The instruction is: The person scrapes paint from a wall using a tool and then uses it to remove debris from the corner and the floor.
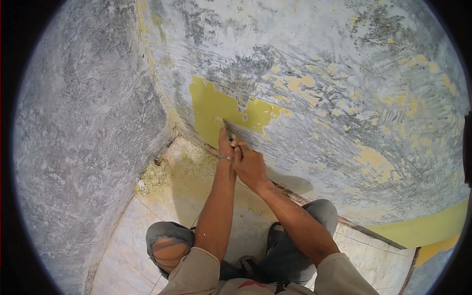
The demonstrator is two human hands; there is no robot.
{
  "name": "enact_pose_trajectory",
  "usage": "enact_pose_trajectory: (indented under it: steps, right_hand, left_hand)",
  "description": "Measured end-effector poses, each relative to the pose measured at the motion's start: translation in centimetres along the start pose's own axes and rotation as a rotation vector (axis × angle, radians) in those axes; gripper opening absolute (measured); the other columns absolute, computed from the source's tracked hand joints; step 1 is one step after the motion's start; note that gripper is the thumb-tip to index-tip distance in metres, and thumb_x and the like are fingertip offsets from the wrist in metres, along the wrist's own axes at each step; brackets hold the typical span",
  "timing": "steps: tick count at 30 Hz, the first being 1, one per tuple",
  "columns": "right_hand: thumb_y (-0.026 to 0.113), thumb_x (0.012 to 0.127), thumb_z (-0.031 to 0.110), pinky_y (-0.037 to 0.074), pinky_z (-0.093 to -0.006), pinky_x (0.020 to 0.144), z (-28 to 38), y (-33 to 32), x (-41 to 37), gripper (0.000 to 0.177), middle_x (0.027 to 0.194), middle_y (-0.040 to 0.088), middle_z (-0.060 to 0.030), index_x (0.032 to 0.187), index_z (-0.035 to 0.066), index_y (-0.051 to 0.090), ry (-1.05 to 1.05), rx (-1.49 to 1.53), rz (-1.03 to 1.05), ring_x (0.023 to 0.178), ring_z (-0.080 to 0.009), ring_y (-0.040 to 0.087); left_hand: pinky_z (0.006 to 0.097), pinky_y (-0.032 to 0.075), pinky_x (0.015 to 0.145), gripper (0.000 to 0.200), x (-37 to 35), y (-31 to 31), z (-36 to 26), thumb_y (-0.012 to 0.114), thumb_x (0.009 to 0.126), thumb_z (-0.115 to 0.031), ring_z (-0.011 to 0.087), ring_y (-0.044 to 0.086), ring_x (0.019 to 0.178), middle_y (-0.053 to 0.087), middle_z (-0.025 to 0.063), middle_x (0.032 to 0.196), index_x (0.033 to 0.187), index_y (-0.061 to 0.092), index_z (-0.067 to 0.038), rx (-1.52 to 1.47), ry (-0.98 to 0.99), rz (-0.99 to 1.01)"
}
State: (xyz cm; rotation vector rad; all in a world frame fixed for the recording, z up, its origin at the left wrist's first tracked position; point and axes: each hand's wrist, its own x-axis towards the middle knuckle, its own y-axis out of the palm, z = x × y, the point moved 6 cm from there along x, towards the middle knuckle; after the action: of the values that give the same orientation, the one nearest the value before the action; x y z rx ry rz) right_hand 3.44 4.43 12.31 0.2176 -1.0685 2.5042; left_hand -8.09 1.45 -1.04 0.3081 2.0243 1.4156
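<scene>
My left hand, with a bracelet at the wrist, is closed around a scraper. Only a thin dark end of this tool shows; its handle is hidden in my fingers. Closed just beside and below it, my right hand presses up against the left and also grips the tool. The scraper's tip meets a ragged patch of yellow-green paint low on the wall. Around that patch the wall is stripped to whitish grey, with scratch marks and scattered yellow flecks.
A bare grey wall meets the painted one at a corner on the left. Crumbly yellowish debris lies on the tiled floor there. My bent knees flank my arms. A yellow-green strip runs along the wall's lower right.
</scene>
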Motion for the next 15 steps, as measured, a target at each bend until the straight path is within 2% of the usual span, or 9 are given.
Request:
enact_pose_trajectory:
  steps: [4, 6, 7, 10, 12, 14, 15]
  right_hand:
    - [0.048, 0.090, 0.016, 0.049, -0.0444, 0.059, -1.8, -4.7, -4.3, 0.023, 0.070, 0.059, -0.0269, 0.102, 0.001, 0.061, 0.058, -0.067, -0.046, 0.067, -0.0412, 0.061]
    - [0.049, 0.090, 0.017, 0.048, -0.0432, 0.057, -2.4, -7.1, -6.4, 0.023, 0.068, 0.058, -0.0266, 0.101, 0.000, 0.062, 0.099, -0.084, -0.070, 0.064, -0.0404, 0.062]
    - [0.050, 0.090, 0.017, 0.048, -0.0421, 0.055, -2.5, -7.7, -7.0, 0.023, 0.066, 0.058, -0.0263, 0.099, -0.001, 0.062, 0.143, -0.094, -0.090, 0.062, -0.0396, 0.062]
    - [0.051, 0.090, 0.016, 0.047, -0.0403, 0.052, -2.4, -7.9, -7.1, 0.023, 0.063, 0.057, -0.0255, 0.097, -0.002, 0.063, 0.130, -0.123, -0.114, 0.058, -0.0382, 0.062]
    - [0.051, 0.089, 0.016, 0.047, -0.0405, 0.053, -2.1, -7.0, -6.3, 0.023, 0.063, 0.057, -0.0255, 0.097, -0.003, 0.063, 0.151, -0.099, -0.104, 0.059, -0.0382, 0.062]
    - [0.051, 0.089, 0.016, 0.047, -0.0406, 0.053, -1.7, -4.8, -4.9, 0.023, 0.064, 0.058, -0.0254, 0.096, -0.003, 0.063, 0.162, -0.066, -0.091, 0.059, -0.0383, 0.062]
    - [0.051, 0.089, 0.016, 0.047, -0.0420, 0.054, -1.4, -3.7, -4.3, 0.023, 0.066, 0.058, -0.0255, 0.097, -0.002, 0.063, 0.083, -0.041, -0.149, 0.061, -0.0394, 0.061]
  left_hand:
    - [0.0275, 0.036, 0.042, 0.053, -5.0, 4.3, 5.9, 0.055, 0.083, -0.057, 0.0130, 0.032, 0.034, 0.029, -0.0010, 0.041, 0.055, 0.036, -0.016, 0.143, 0.016, 0.036]
    - [0.0282, 0.036, 0.037, 0.050, -6.1, 4.8, 9.4, 0.057, 0.082, -0.058, 0.0126, 0.032, 0.033, 0.033, -0.0004, 0.045, 0.071, 0.043, -0.011, 0.064, -0.096, -0.017]
    - [0.0282, 0.036, 0.037, 0.050, -6.5, 5.1, 10.1, 0.057, 0.082, -0.058, 0.0126, 0.032, 0.033, 0.033, -0.0004, 0.045, 0.071, 0.043, -0.011, 0.061, -0.095, -0.019]
    - [0.0283, 0.035, 0.036, 0.051, -7.3, 6.1, 10.0, 0.057, 0.080, -0.060, 0.0119, 0.033, 0.033, 0.035, -0.0002, 0.047, 0.077, 0.043, -0.011, 0.088, -0.044, -0.022]
    - [0.0277, 0.035, 0.038, 0.049, -7.5, 5.8, 8.8, 0.055, 0.083, -0.058, 0.0110, 0.032, 0.032, 0.031, -0.0021, 0.043, 0.065, 0.041, -0.015, 0.161, -0.071, -0.035]
    - [0.0285, 0.036, 0.039, 0.046, -5.7, 4.9, 6.4, 0.055, 0.085, -0.055, 0.0110, 0.033, 0.033, 0.032, -0.0020, 0.043, 0.068, 0.042, -0.014, 0.094, -0.042, -0.064]
    - [0.0288, 0.036, 0.038, 0.046, -5.0, 4.7, 5.1, 0.053, 0.086, -0.054, 0.0112, 0.033, 0.033, 0.033, -0.0018, 0.044, 0.066, 0.042, -0.014, 0.128, -0.030, 0.015]
